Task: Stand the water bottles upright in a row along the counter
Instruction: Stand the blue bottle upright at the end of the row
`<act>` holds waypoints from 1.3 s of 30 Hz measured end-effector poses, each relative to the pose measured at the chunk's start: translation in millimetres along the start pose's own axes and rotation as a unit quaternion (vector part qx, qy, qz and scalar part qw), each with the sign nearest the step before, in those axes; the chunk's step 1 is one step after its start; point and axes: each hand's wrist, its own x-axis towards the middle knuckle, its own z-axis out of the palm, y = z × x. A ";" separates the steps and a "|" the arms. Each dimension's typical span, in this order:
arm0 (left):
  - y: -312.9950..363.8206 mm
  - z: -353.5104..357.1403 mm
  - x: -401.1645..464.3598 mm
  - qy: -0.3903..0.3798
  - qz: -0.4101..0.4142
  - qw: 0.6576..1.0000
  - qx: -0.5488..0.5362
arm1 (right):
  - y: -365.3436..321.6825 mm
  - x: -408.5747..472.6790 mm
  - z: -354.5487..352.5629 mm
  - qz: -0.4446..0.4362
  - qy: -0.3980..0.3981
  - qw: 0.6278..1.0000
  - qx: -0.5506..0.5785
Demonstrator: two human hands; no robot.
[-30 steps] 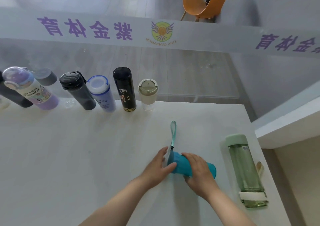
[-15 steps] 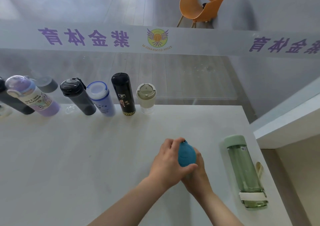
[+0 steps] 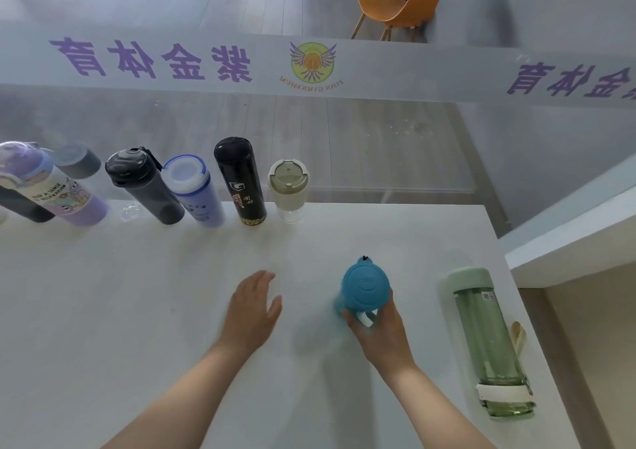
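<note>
A teal bottle point(image 3: 365, 288) stands upright near the middle right of the white counter point(image 3: 103, 293), its round lid facing me. My right hand point(image 3: 380, 335) grips its lower body from the near side. My left hand point(image 3: 253, 307) hovers open to the bottle's left, apart from it. A green transparent bottle point(image 3: 488, 342) lies on its side near the counter's right edge. Along the far edge stand several bottles in a row: a purple one point(image 3: 51, 187), a dark grey one point(image 3: 144, 187), a pale blue one point(image 3: 194, 190), a black flask point(image 3: 241, 180) and a small clear one with a beige lid point(image 3: 288, 190).
A glass barrier point(image 3: 378, 145) with purple lettering runs behind the row. The counter ends at the right beside a white ledge point(image 3: 568, 238). An orange chair point(image 3: 399, 1) stands on the floor beyond the glass.
The teal bottle went from lying on its side to standing upright. My left hand let go of it and moved away to the left; my right hand still holds it.
</note>
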 end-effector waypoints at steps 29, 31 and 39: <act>-49.6 16.0 -3.8 -0.035 0.002 0.991 0.131 | -43.2 195.7 44.0 -0.062 0.011 0.997 -0.038; -49.3 15.8 -3.7 -0.036 0.003 0.991 0.129 | -42.5 196.6 42.1 -0.061 0.006 0.998 -0.034; -49.1 13.0 -3.0 -0.040 0.005 0.991 0.127 | -45.8 195.7 48.9 -0.045 0.045 0.996 -0.055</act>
